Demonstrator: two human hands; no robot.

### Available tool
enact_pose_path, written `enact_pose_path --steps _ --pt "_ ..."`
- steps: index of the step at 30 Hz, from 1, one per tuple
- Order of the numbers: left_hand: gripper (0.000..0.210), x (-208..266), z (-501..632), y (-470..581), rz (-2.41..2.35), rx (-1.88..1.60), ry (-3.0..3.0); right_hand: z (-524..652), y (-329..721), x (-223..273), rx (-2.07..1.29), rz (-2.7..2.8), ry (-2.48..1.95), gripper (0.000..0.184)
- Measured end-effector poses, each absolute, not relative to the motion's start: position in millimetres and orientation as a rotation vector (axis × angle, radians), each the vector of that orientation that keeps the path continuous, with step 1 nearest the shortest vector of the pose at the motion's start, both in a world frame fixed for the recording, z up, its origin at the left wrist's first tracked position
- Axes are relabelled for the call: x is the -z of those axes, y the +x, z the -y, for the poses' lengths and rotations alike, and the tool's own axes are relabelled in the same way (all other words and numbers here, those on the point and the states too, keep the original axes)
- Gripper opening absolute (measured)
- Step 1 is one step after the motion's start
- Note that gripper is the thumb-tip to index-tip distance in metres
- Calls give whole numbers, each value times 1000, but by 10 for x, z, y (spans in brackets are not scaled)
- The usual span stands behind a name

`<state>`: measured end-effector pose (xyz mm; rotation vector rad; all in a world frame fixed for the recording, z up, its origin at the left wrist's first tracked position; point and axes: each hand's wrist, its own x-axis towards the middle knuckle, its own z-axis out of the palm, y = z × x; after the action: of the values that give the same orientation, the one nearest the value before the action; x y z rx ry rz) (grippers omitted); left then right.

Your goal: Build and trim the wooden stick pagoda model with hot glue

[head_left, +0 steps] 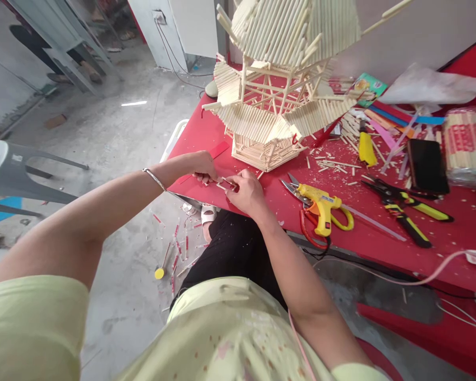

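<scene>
Pale yellow-green shirt (222,338) fabric, speckled with small marks, fills the space closest to the lens, with black trousers (230,254) below the edge of a red tabletop (365,211). Both bare arms reach forward to that near edge. The left hand (206,168), with a bracelet (154,179) on its wrist, has its fingers curled inward; whether they grip anything I cannot tell. Just beside it, the right hand (246,191) pinches a small stick piece (221,184) between thumb and fingers, the piece lying in the narrow gap between the hands and too small to make out fully.

Just beyond the hands stands a tiered pagoda model (262,119) built of round wooden sticks, its slatted roofs flaring outward. A red strip (221,150) lies flat beside its base. To its right, stick offcuts (335,164) are strewn about. Nearer, a yellow glue gun (321,203) rests over scissors (291,186), a glue stick (375,222) extending behind it. Farther right lie black-and-yellow cutters (404,206), a smartphone (427,166) and a plastic-wrapped bundle of sticks (468,145). Narrow red-and-white scraps (187,246) litter the concrete floor (115,137).
</scene>
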<state>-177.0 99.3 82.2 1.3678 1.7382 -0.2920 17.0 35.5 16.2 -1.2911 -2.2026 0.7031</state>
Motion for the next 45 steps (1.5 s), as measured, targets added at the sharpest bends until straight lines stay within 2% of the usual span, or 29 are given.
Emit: enact_pose_path --steps 32,34,39,45 --pt "34 -708 -956 -2010 -1591 92 1378 -375 224 -55 -716 2137 -1192 31" --pt "38 -680 -960 -2057 -1559 63 1366 -376 234 -66 -733 2134 -1193 33" --pt "40 -644 -932 -2208 -1476 -62 1304 -395 262 -73 -758 2137 -1184 52" --pt "32 -639 -788 -2296 -1420 -228 1342 -417 331 -66 -882 2074 -1099 48"
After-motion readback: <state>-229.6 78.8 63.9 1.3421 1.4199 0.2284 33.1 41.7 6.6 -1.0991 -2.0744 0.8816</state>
